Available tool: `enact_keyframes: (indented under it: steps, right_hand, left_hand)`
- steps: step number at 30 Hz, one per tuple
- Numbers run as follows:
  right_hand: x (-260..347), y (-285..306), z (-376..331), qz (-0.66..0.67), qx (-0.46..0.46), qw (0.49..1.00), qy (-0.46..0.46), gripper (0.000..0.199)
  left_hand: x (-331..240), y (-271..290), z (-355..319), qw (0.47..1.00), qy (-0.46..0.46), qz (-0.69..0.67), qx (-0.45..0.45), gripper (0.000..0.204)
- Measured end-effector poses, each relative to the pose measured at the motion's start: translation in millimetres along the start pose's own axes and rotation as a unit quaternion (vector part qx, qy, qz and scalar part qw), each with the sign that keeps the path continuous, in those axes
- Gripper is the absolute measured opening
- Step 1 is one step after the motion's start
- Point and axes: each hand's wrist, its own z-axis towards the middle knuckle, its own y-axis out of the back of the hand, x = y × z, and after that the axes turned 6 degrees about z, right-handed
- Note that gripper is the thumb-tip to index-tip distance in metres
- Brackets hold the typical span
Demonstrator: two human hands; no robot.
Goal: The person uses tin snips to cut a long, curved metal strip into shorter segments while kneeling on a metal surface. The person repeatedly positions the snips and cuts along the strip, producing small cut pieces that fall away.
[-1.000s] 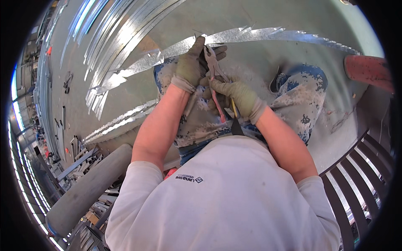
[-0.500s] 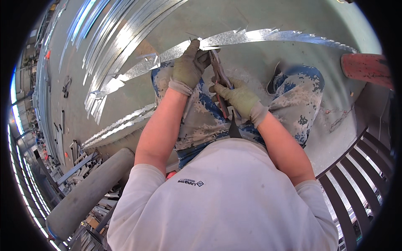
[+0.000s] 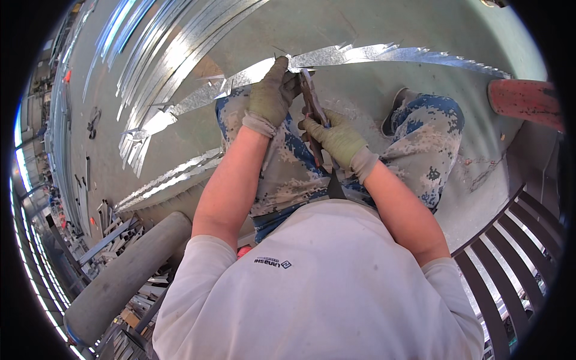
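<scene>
Both hands wear olive work gloves. My left hand (image 3: 271, 93) grips a long, shiny metal strip (image 3: 384, 55) with a jagged, notched edge, holding it across my knees. My right hand (image 3: 337, 138) is closed on the handles of metal snips (image 3: 311, 105), whose jaws meet the strip just right of my left hand. The strip runs away to the left (image 3: 198, 99) and to the right across the grey floor. I am seated, with camouflage trousers (image 3: 282, 168) under the hands.
More notched strips (image 3: 165, 177) lie on the floor at left, beside a stack of long shiny metal profiles (image 3: 150, 54). A grey pipe (image 3: 129, 270) runs at lower left, dark railing bars (image 3: 510, 240) at right, a red object (image 3: 522, 99) at upper right.
Both hands and the snips have shifted up along the strip; the strip now lies straighter across my knees and the snips' jaws sit closer to my left hand.
</scene>
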Motion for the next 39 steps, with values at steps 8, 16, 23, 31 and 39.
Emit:
enact_keyframes:
  steps: [8, 16, 23, 31, 39]
  right_hand:
    - [17, -3, -11, 0.006, 0.009, 0.999, -0.05, 0.054]
    - [23, -9, -15, 0.056, 0.031, 0.997, -0.052, 0.06]
    - [30, -10, -22, 0.147, 0.03, 0.988, -0.03, 0.064]
    - [37, -20, -21, 0.099, -0.004, 0.993, -0.057, 0.069]
    - [10, -32, 2, -0.164, -0.11, 0.979, 0.044, 0.066]
  left_hand:
    - [-3, -1, -1, 1.0, -0.003, -0.002, 0.005, 0.037]
    - [0, 2, 4, 0.999, 0.002, 0.047, -0.022, 0.037]
    - [-1, -2, 3, 0.993, 0.003, 0.11, -0.032, 0.044]
    - [15, 16, 20, 0.923, -0.052, 0.349, -0.156, 0.05]
    - [26, 33, 31, 0.876, -0.099, 0.456, -0.124, 0.057]
